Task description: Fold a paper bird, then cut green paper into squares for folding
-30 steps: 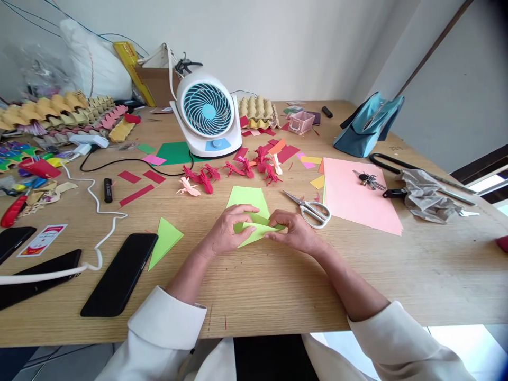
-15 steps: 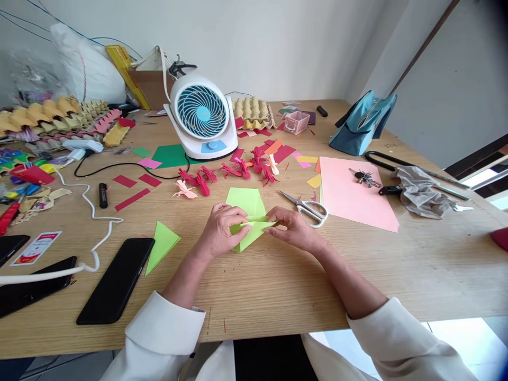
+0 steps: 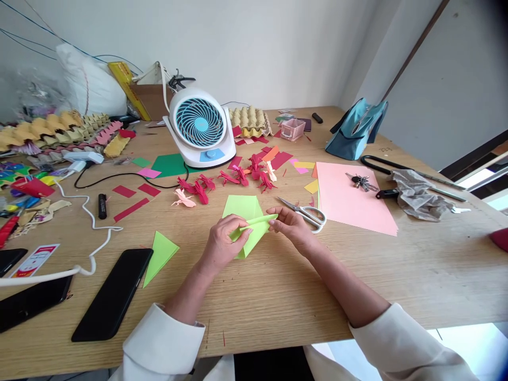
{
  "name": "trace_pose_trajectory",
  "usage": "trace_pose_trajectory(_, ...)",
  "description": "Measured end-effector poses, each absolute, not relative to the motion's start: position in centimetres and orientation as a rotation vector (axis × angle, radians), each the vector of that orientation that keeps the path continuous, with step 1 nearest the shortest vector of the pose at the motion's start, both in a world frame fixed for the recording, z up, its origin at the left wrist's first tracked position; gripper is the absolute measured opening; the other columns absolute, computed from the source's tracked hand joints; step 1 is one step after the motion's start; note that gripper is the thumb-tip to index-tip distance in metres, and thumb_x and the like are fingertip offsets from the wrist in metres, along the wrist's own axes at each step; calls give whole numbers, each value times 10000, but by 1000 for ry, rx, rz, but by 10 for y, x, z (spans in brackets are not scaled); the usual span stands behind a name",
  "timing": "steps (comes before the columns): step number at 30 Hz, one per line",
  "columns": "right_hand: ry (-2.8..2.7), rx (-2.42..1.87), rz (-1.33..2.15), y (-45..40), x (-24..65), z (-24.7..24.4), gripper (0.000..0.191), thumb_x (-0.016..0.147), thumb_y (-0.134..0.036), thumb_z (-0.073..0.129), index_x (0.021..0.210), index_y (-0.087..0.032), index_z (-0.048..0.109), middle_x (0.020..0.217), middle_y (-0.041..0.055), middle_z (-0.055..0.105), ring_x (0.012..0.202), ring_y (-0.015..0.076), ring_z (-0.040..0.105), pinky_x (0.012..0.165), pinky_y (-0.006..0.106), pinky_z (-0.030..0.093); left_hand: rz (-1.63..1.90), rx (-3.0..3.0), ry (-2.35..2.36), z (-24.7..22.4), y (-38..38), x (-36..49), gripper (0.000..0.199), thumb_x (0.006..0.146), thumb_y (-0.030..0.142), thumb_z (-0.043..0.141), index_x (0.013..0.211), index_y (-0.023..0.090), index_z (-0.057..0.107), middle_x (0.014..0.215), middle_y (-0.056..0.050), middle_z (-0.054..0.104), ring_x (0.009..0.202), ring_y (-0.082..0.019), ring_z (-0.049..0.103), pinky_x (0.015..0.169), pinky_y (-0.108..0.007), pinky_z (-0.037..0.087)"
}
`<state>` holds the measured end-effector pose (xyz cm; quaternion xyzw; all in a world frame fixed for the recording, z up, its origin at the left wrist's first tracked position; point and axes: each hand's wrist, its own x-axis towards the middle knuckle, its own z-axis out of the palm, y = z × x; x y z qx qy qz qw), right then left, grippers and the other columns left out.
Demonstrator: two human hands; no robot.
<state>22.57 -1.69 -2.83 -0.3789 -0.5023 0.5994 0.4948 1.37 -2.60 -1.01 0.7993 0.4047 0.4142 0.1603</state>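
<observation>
A piece of folded light green paper (image 3: 256, 233) is held up between both hands. My left hand (image 3: 224, 241) pinches its left end between thumb and fingers. At the opposite corner, the thumb and fingertips of my right hand (image 3: 291, 226) grip the paper. Another light green sheet (image 3: 240, 205) lies flat on the table just beyond it, partly covered. White-handled scissors (image 3: 313, 218) rest beside my right hand, blades pointing left. To the left of my left forearm lies a green paper triangle (image 3: 160, 256).
Behind the hands are red folded paper figures (image 3: 202, 190) and a white fan (image 3: 202, 127). A black phone (image 3: 113, 296) lies at left; pink sheets (image 3: 353, 203) with keys (image 3: 362, 182) and a blue bag (image 3: 357, 129) are at right.
The held paper has turned, with its right end now raised and its crease slanting up to the right. The whole view has shifted slightly, so the table sits lower.
</observation>
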Motion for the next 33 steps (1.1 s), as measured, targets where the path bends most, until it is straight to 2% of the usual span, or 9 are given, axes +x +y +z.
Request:
trace_pose_trajectory(4, -1119, -946, 1505, -18, 225, -29, 400, 671, -456, 822, 912, -184, 655, 715, -22, 623, 635, 105, 584, 580, 234, 445, 1191, 2266, 1207, -9, -29, 17, 66, 876, 216, 585, 812, 215, 596, 831, -27, 645, 802, -169, 622, 747, -279, 472)
trace_pose_trajectory(12, -869, -926, 1612, -21, 223, -23, 376, 596, -416, 871, 834, -196, 680, 714, -31, 635, 617, 87, 578, 589, 222, 458, 1280, 2314, 1191, -9, -33, 21, 86, 875, 173, 581, 798, 208, 561, 840, -30, 626, 819, -156, 619, 764, -268, 476)
trace_pose_trajectory(23, -807, -839, 1643, -25, 223, -20, 294, 643, -373, 860, 838, -206, 717, 720, -31, 664, 617, 80, 602, 626, 216, 481, 1332, 2392, 1229, -10, -38, 23, 121, 855, 175, 618, 767, 201, 539, 804, -17, 650, 809, -161, 641, 750, -282, 478)
trace_pose_trajectory(33, -796, -821, 1620, -24, 222, -19, 266, 640, -364, 864, 784, -196, 716, 704, -36, 664, 586, 56, 581, 588, 180, 467, 1380, 2368, 1209, -10, -37, 23, 125, 831, 163, 649, 771, 197, 545, 795, -2, 644, 781, -143, 636, 740, -265, 481)
